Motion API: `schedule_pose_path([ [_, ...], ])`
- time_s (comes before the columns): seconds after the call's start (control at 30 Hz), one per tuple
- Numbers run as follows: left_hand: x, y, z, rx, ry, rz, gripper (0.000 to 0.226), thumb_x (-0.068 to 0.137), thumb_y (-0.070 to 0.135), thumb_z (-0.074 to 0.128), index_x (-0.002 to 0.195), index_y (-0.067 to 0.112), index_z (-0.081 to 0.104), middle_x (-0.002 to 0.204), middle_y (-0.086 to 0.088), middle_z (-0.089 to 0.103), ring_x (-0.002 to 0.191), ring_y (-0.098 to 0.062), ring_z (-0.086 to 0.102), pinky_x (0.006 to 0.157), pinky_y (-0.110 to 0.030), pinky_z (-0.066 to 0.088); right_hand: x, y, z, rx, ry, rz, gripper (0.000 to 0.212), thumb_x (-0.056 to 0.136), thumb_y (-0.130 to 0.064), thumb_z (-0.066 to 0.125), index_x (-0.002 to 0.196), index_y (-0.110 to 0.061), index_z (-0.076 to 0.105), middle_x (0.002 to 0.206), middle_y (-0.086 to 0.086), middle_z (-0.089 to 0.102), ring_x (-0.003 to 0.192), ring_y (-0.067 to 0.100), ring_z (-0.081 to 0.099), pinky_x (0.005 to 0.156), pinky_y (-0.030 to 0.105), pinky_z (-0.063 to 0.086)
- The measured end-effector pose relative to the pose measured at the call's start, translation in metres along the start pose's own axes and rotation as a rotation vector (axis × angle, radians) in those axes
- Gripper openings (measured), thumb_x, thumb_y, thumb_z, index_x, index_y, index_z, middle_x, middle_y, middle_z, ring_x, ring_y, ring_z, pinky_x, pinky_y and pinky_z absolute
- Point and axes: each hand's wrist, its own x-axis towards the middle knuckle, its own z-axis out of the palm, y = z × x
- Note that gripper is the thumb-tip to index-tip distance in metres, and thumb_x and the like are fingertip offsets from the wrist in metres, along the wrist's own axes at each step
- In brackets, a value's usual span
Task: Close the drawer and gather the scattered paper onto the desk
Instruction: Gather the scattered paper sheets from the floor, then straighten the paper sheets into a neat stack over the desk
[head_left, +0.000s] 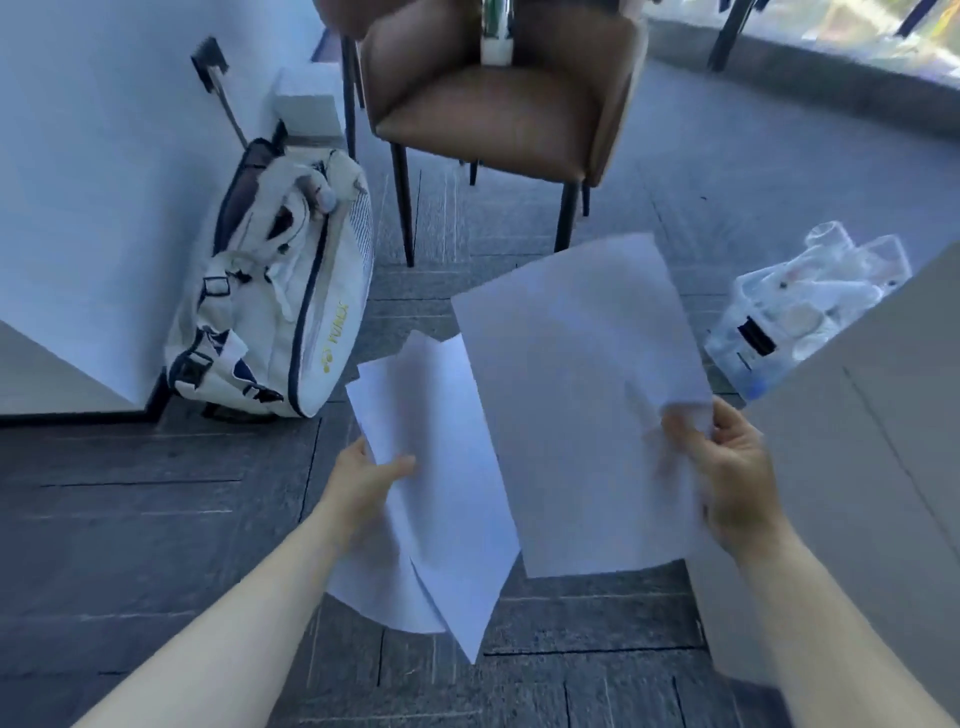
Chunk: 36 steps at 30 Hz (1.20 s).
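Note:
My left hand (366, 475) grips a small bunch of white paper sheets (431, 499) by their left edge; they hang fanned out above the dark floor. My right hand (727, 467) pinches a single large white sheet (576, 395) at its right edge, held up beside the bunch and partly overlapping it. The grey side of the desk (852, 493) rises at the right, close to my right hand. No drawer is visible in this view.
A white sports bag (275, 312) leans against the white wall at the left. A brown chair (498, 104) stands straight ahead. A clear plastic bag of items (800, 312) lies on the floor behind the desk corner. Dark carpet tiles (156, 519) cover the floor.

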Motion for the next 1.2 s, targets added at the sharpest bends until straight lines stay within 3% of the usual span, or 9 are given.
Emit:
schedule_pose_path([
  [0.13,-0.071,0.140,0.017,-0.028,-0.202,0.028,0.035,0.071,0.013,0.074,0.105,0.009,0.070,0.103,-0.013,0.075,0.093,-0.032,0.072,0.089,-0.047,0.055,-0.029,-0.113,-0.013,0.134,0.026,0.188,0.019,0.085,-0.012,0.065,0.103,-0.010,0.070,0.095,0.009,0.076,0.076,0.027,0.073,0.059,0.038,0.059],
  [0.33,-0.157,0.316,0.064,-0.049,-0.513,0.052,0.021,0.086,0.008,0.063,0.081,0.018,0.081,0.085,-0.005,0.078,0.076,-0.020,0.074,0.065,-0.029,0.058,-0.068,-0.256,-0.047,0.197,0.024,0.368,0.030,0.081,-0.015,0.068,0.109,-0.006,0.068,0.098,0.013,0.076,0.080,0.030,0.073,0.069,0.038,0.060],
  [0.47,-0.196,0.398,0.113,0.004,-0.714,0.034,0.032,0.086,0.018,0.065,0.114,0.004,0.068,0.111,-0.019,0.071,0.095,-0.033,0.070,0.079,-0.041,0.057,-0.106,-0.333,-0.084,0.241,0.004,0.342,0.035,0.075,-0.003,0.065,0.110,-0.004,0.067,0.103,0.018,0.075,0.084,0.031,0.073,0.071,0.042,0.061],
  [0.6,-0.236,0.442,0.190,0.069,-0.889,0.029,0.032,0.085,0.022,0.066,0.114,0.007,0.069,0.117,-0.020,0.069,0.100,-0.035,0.068,0.091,-0.048,0.054,-0.148,-0.383,-0.143,0.198,0.136,0.216,0.066,0.057,-0.013,0.086,0.116,0.006,0.063,0.109,0.026,0.071,0.083,0.033,0.072,0.076,0.045,0.059],
  [0.67,-0.261,0.453,0.237,0.091,-0.965,0.042,0.030,0.085,0.022,0.067,0.110,0.008,0.070,0.110,-0.017,0.072,0.094,-0.032,0.071,0.085,-0.044,0.057,-0.174,-0.400,-0.180,0.199,0.276,0.131,0.086,0.041,-0.022,0.095,0.118,-0.003,0.062,0.103,0.017,0.074,0.083,0.030,0.073,0.068,0.040,0.061],
  [0.87,-0.328,0.431,0.397,0.146,-1.030,0.093,0.030,0.088,0.031,0.062,0.112,0.013,0.067,0.090,-0.004,0.076,0.075,-0.017,0.073,0.063,-0.026,0.056,-0.247,-0.415,-0.308,0.269,0.548,0.054,0.066,0.071,0.018,0.061,0.126,-0.017,0.053,0.105,0.017,0.072,0.081,0.032,0.072,0.066,0.047,0.061],
  [1.03,-0.351,0.346,0.507,0.336,-0.992,0.053,0.027,0.084,0.030,0.069,0.103,0.011,0.071,0.099,-0.010,0.074,0.086,-0.026,0.071,0.083,-0.036,0.055,-0.268,-0.367,-0.390,0.198,0.745,0.299,0.052,0.078,0.027,0.051,0.119,-0.004,0.054,0.071,0.008,0.076,0.059,0.025,0.072,0.054,0.038,0.060],
  [1.13,-0.358,0.295,0.550,0.445,-0.973,0.048,0.025,0.079,0.027,0.075,0.098,0.010,0.073,0.086,-0.007,0.074,0.068,-0.016,0.072,0.069,-0.030,0.059,-0.273,-0.321,-0.422,0.121,0.869,0.457,0.043,0.077,0.024,0.051,0.117,0.009,0.054,0.094,0.026,0.069,0.078,0.035,0.066,0.077,0.054,0.057],
  [1.2,-0.358,0.273,0.562,0.511,-0.965,0.020,0.020,0.079,0.017,0.075,0.095,0.006,0.071,0.077,-0.006,0.073,0.054,-0.010,0.069,0.054,-0.024,0.056,-0.275,-0.302,-0.430,0.057,0.934,0.552,0.039,0.077,0.019,0.051,0.110,0.003,0.059,0.096,0.023,0.066,0.082,0.032,0.060,0.076,0.046,0.055],
])
